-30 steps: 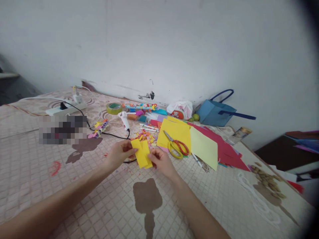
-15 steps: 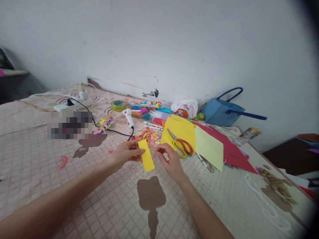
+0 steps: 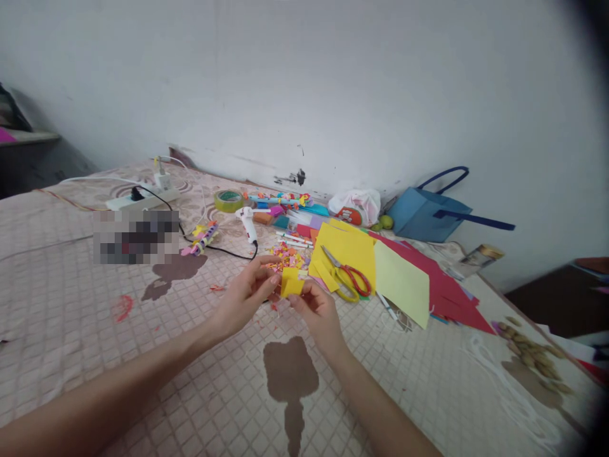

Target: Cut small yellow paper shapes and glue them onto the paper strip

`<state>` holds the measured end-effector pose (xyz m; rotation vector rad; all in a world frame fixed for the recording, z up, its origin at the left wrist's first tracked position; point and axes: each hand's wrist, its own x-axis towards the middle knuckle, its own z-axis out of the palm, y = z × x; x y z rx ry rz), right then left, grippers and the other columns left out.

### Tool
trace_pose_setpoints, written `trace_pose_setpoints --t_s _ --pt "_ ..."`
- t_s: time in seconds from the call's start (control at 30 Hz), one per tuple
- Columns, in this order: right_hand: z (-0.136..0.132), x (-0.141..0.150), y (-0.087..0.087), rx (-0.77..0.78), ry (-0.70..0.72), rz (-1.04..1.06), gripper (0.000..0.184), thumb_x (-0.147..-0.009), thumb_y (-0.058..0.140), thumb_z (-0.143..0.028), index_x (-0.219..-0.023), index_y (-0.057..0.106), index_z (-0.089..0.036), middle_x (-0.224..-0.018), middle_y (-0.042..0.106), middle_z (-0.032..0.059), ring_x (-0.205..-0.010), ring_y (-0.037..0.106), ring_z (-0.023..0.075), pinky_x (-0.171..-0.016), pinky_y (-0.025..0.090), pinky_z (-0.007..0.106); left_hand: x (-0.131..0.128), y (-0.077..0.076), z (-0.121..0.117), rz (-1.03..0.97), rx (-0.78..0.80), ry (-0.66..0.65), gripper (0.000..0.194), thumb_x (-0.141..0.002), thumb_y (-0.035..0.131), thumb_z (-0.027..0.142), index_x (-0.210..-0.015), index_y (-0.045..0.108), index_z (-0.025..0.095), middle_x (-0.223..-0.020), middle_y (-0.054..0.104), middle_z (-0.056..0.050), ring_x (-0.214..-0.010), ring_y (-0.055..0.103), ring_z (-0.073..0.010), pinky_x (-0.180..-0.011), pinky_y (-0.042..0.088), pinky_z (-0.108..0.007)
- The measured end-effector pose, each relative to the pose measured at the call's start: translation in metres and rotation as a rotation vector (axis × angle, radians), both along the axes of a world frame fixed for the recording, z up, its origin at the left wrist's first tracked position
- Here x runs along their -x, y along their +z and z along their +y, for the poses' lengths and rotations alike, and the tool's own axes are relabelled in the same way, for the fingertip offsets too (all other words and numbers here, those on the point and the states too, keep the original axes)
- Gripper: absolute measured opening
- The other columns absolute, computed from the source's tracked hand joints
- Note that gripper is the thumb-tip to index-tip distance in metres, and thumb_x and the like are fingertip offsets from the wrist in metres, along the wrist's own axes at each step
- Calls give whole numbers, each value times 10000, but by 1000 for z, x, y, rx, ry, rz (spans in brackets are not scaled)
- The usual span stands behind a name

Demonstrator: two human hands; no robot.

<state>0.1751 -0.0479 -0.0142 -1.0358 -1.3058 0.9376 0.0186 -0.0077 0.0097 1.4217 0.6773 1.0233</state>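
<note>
Both hands meet over the patterned table cover, pinching a small yellow paper strip that is bent or folded between them. My left hand grips its left side with thumb and fingers. My right hand holds its lower right side, fingers curled. Just behind lie a heap of coloured paper scraps and yellow-and-red scissors resting on a yellow sheet.
A white glue gun with a black cord, a tape roll, markers, a power strip, red sheets, a pale green sheet and a blue bag crowd the back. Nuts lie at the right edge.
A second ago both hands held two yellow pieces; half a second ago only the left held a flat strip. Now both hands hold the strip, bent up short.
</note>
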Motion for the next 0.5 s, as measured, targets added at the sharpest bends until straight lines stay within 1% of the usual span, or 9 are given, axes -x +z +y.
trace_pose_setpoints --t_s 0.07,0.13,0.2,0.27,0.33,0.43,0.5 --pt "0 0 -1 52 -10 46 121 -778 616 -298 -769 573 -186 -717 535 -15 -666 495 130 -629 396 244 0 0 -3 56 -52 11 305 -803 568 319 -1076 522 193 -895 611 -46 -818 596 -163 -696 498 -264" --pt "-1 0 -1 82 -19 57 149 -768 630 -311 -743 561 -181 -686 524 -21 -637 481 125 -605 386 239 -1 0 -5 133 -96 10 234 -759 623 310 -939 585 164 -908 612 -61 -817 588 -167 -709 488 -261" --pt "-2 1 -1 100 -9 33 174 -753 643 -319 -710 552 -177 -657 518 -25 -611 470 120 -581 377 235 -2 -1 -5 189 -127 19 169 -740 643 297 -809 610 147 -840 610 -55 -774 578 -160 -691 477 -252" --pt "-3 4 0 111 8 32 179 -748 648 -317 -704 540 -180 -643 519 -30 -594 469 115 -571 379 233 -2 -2 -4 188 -134 41 147 -747 633 283 -719 603 142 -753 592 -37 -714 559 -143 -651 461 -235" --pt "-4 7 2 112 17 98 168 -740 657 -298 -754 528 -190 -683 531 -30 -617 494 114 -587 401 234 -3 -3 -3 154 -105 56 155 -750 628 272 -680 588 140 -702 577 -23 -673 548 -130 -622 451 -224" --pt "-5 10 4 126 10 222 217 -736 661 -283 -871 507 -212 -780 547 -20 -689 537 122 -610 445 242 -3 -6 -2 113 -26 29 155 -742 634 270 -689 580 135 -690 581 -20 -645 559 -124 -607 456 -226" --pt "-5 10 4 153 10 240 197 -756 639 -296 -881 515 -207 -788 552 -14 -685 538 119 -581 453 232 -4 -7 -3 106 15 8 165 -740 635 274 -693 570 130 -682 584 -18 -631 569 -123 -595 458 -228"
